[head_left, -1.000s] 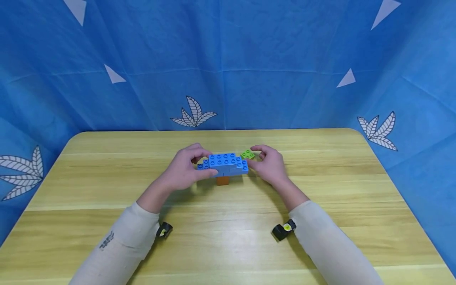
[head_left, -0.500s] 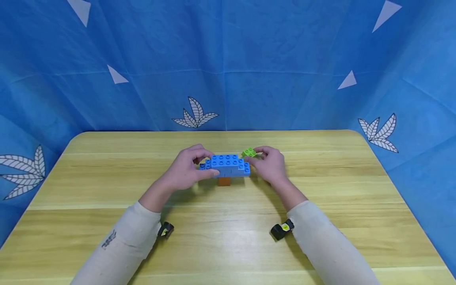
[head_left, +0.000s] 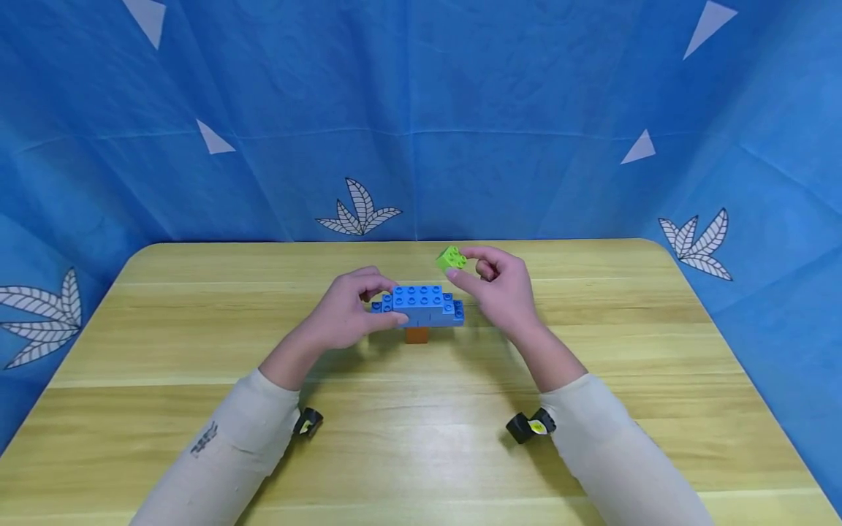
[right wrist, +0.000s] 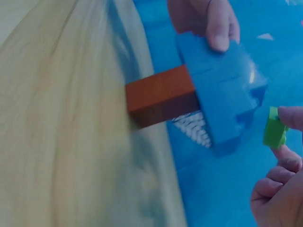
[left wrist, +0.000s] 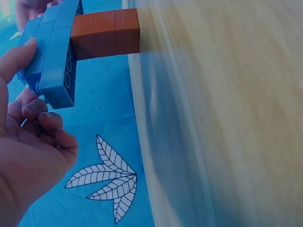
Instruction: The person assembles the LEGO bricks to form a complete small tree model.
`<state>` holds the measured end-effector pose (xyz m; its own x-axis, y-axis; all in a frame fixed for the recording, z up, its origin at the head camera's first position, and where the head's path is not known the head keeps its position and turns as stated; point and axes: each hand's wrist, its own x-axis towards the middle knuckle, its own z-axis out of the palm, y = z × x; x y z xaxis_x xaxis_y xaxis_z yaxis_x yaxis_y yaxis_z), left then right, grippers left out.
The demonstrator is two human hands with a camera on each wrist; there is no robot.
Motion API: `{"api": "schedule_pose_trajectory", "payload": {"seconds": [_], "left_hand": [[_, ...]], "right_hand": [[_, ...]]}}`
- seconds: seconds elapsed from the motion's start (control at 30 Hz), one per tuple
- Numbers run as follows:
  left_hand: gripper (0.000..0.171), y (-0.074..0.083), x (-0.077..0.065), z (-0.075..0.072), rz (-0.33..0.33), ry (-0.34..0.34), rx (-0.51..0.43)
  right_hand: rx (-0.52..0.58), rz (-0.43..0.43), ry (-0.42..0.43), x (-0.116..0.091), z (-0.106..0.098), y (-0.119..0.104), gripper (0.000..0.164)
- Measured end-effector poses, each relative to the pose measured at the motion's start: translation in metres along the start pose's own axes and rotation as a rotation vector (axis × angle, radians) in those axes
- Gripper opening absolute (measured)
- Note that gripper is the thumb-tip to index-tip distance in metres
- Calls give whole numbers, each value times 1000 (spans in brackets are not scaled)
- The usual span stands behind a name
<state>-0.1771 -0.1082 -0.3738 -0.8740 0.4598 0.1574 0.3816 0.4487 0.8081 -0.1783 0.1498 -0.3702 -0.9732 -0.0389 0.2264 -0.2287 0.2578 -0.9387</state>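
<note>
A stepped stack of blue toy building bricks (head_left: 418,300) sits on a narrow orange-brown brick column (left wrist: 108,33) that stands on the table. My left hand (head_left: 338,310) grips the left end of the blue stack, thumb on the near face and fingers behind. Beyond the stack's right end, raised above the table, my right hand (head_left: 505,291) pinches a small green brick (head_left: 450,258) between thumb and index finger. In the right wrist view the green brick (right wrist: 273,128) is apart from the blue stack, its studs turned away from the stack.
The wooden table (head_left: 408,431) ends at a back edge just beyond the hands. A blue cloth (head_left: 421,146) with leaf and triangle prints hangs behind and at both sides. Black wrist cameras (head_left: 530,425) are worn at both sleeve cuffs.
My right hand has taken hold of the green brick behind the stack and lifted it up, tilting it. My left hand has kept its grip on the blue stack.
</note>
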Motion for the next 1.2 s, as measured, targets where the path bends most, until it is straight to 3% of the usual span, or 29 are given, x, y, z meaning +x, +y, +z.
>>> {"api": "schedule_pose_trajectory", "payload": {"seconds": [0.17, 0.5, 0.83, 1.2], "left_hand": [[37, -1, 1, 0, 16, 0, -5], [35, -3, 1, 1, 7, -5, -19], [34, -4, 1, 2, -1, -4, -39], [33, -4, 1, 2, 15, 3, -49]], "right_hand": [[-6, -101, -125, -3, 2, -14, 30], [-46, -185, -285, -6, 9, -19, 26], [-48, -234, -353, -5, 12, -17, 26], [-153, -310, -364, -5, 13, -18, 28]]}}
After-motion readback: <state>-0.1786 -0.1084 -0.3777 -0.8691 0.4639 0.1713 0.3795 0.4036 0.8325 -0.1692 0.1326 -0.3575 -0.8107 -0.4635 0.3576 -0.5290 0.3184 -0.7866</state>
